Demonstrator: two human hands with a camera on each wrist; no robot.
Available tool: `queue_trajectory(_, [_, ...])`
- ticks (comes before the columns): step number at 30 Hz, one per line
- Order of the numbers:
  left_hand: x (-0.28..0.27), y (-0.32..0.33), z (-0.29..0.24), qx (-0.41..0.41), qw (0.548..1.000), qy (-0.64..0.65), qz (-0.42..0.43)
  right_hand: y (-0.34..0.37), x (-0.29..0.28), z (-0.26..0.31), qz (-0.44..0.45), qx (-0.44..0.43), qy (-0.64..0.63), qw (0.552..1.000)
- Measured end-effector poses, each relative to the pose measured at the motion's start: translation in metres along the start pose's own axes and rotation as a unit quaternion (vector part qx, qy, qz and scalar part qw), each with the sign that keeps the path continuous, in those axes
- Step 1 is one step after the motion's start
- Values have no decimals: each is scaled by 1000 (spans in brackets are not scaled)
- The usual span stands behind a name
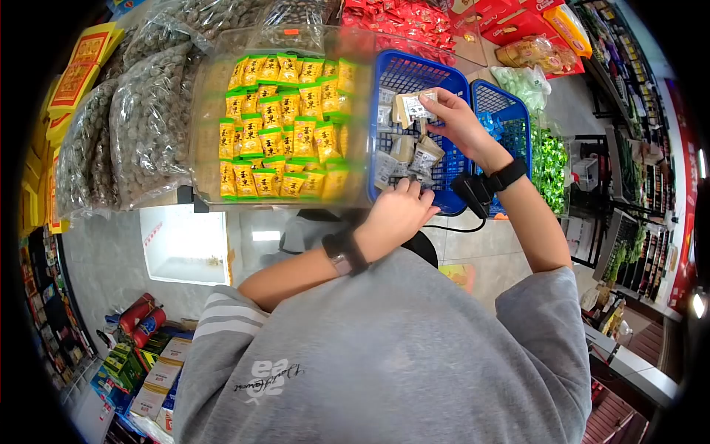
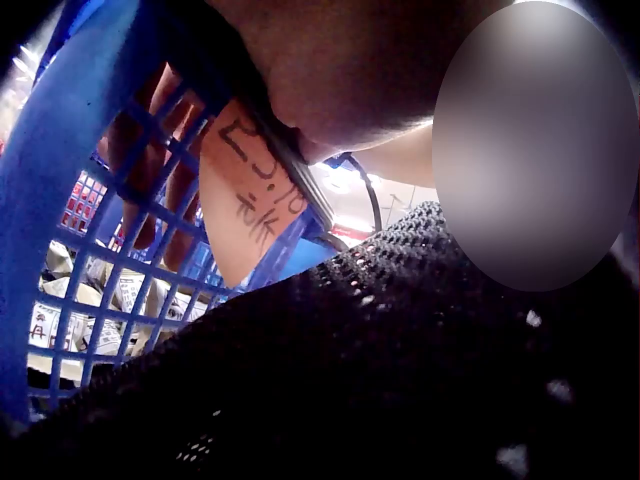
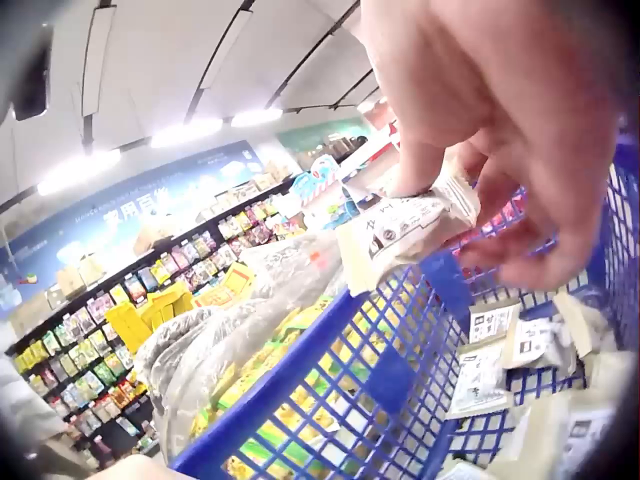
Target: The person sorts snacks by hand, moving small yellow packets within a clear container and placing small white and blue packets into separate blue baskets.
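Small beige packets (image 1: 427, 157) with white printed labels lie loose in a blue plastic mesh basket (image 1: 460, 200). Over the basket my right hand (image 1: 462, 122) pinches one beige packet (image 3: 400, 232) between thumb and fingers. In the head view, this packet (image 1: 414, 109) is up near the basket's far half. My left hand (image 1: 399, 212) rests over the basket's near rim, its fingers reaching down inside. Through the mesh in the left wrist view, those fingers (image 2: 180, 190) hang fairly straight above the packets, with nothing visible between them.
Left of the basket stands a clear bin of yellow-green packets (image 1: 281, 122), then bagged dark goods (image 1: 151, 111). A second blue basket (image 1: 526, 111) adjoins on the right. Red packets (image 1: 399, 26) lie behind. An orange handwritten price tag (image 2: 245, 195) hangs on the near basket wall.
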State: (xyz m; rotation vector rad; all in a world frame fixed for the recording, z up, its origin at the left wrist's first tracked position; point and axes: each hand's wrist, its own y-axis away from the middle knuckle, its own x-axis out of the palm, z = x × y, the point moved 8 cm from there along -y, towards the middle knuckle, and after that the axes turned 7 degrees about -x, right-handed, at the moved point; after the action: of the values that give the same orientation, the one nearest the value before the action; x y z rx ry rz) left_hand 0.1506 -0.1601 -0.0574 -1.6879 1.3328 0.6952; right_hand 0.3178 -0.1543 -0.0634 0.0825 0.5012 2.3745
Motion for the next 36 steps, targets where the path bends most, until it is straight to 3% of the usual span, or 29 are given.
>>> queue_trajectory(1, [1,0,1,0,1000,1,2,0,-4,-2,-29,27,70,997])
queue_trajectory(3, [0,1,1,-4,1000,9,-1,-8,-6,-19,-35,33,13,999])
queue_trajectory(5, [-1,1,2,-6,1000,17,-3,-13,3,-25,20,4,-168,986])
queue_trajectory(6, [-1,1,2,-4,1000,20,-2,-9,12,-18,39,3,-194,980])
queue_trajectory(19, [-4,1,0,6,1000,26,-6,-9,37,-18,165,14,-340,926])
queue_trajectory(21, [-4,0,0,6,1000,24,1,-15,23,-30,74,12,-220,973])
queue_trajectory(22, [-4,0,0,3,1000,21,6,-18,20,-34,69,12,-225,972])
queue_trajectory(25, [-4,0,-1,13,1000,9,5,-38,5,-65,72,30,1,997])
queue_trajectory(26, [-3,-1,-1,14,1000,2,8,-47,-1,-73,12,-33,11,999])
queue_trajectory(27, [-1,0,-2,21,1000,1,16,-51,-1,-76,5,-33,3,999])
queue_trajectory(29, [0,-1,-1,11,1000,-4,13,-56,4,-68,33,-122,261,957])
queue_trajectory(30, [1,-1,-2,16,1000,-6,18,-54,10,-59,35,-172,325,929])
queue_trajectory(36, [0,-2,-2,19,1000,3,14,-48,23,-48,63,-204,370,904])
